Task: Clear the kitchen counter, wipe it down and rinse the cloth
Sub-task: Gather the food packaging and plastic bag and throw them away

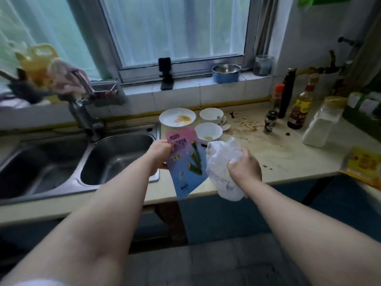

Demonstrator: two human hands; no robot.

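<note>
The left hand [159,150] pinches a flat pink-and-blue packet [185,166] by its left edge, just right of the sink [115,159] and over the front of the table [278,157]. The packet's long axis runs away from the person, slightly tilted. Its pink end points toward the window, and its blue end points back and juts past the table's front edge. The print on it is too blurred to read.

Farther right of the sink, the right hand [244,166] is clenched round a crumpled clear plastic bag [220,159]. The bag hangs below the fist and hides the packet's right edge.

Beyond the packet, right of the sink, stand a soiled plate [177,117] and two white bowls [208,131]. Brown stains [247,125] lie farther right still.

Over the sink's back left, a pale cloth [68,77] draped on the tap is smeared by blur. Far right of the sink, the picture's edge cuts off a yellow wrapper [365,166].
</note>
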